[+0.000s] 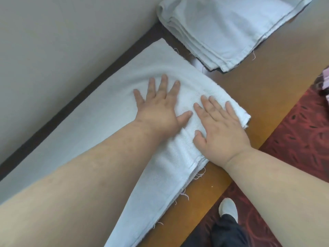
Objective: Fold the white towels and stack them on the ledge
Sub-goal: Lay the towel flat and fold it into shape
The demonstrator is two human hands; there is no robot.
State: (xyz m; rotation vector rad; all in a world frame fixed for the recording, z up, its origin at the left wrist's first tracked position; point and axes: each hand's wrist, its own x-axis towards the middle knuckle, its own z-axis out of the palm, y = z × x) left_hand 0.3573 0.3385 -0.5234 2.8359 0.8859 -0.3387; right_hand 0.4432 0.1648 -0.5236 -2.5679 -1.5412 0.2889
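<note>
A white towel lies lengthwise along the brown wooden ledge, folded into a long strip with frayed threads at its near edge. My left hand presses flat on the middle of it with the fingers spread. My right hand lies flat beside it, on the towel's right end near the ledge's edge. Both palms are down and neither hand grips the cloth. A stack of folded white towels sits farther along the ledge at the top.
A grey wall runs along the ledge's far side. Below the ledge is a red patterned carpet, where a foot in a white shoe and a dark trouser leg show. A pink patterned item sits at the right edge.
</note>
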